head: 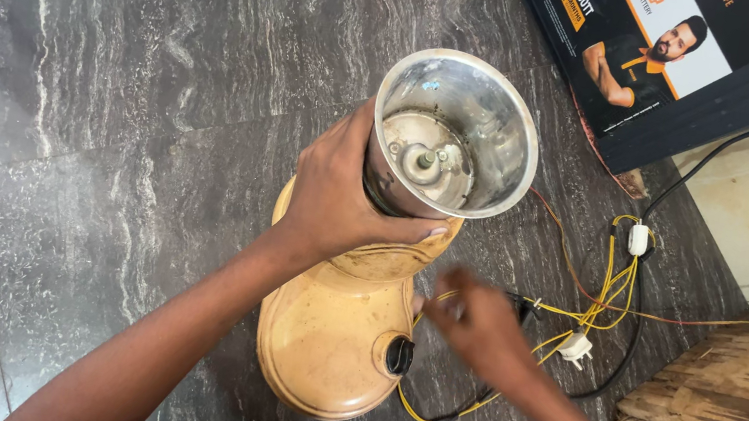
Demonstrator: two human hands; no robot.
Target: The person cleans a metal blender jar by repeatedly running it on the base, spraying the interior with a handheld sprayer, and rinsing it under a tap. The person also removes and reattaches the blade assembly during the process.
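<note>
Steel jar hides mixer base's top.

A steel jar is seated on a mixer base on the floor; wires lie right, a printed box behind them.

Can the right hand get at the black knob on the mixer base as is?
Probably yes. The right hand is empty beside the mixer base; the black knob faces it, nothing between. The left hand grips the steel jar.

Left hand grips steel jar on mixer base; blurred right hand seems empty.
</note>
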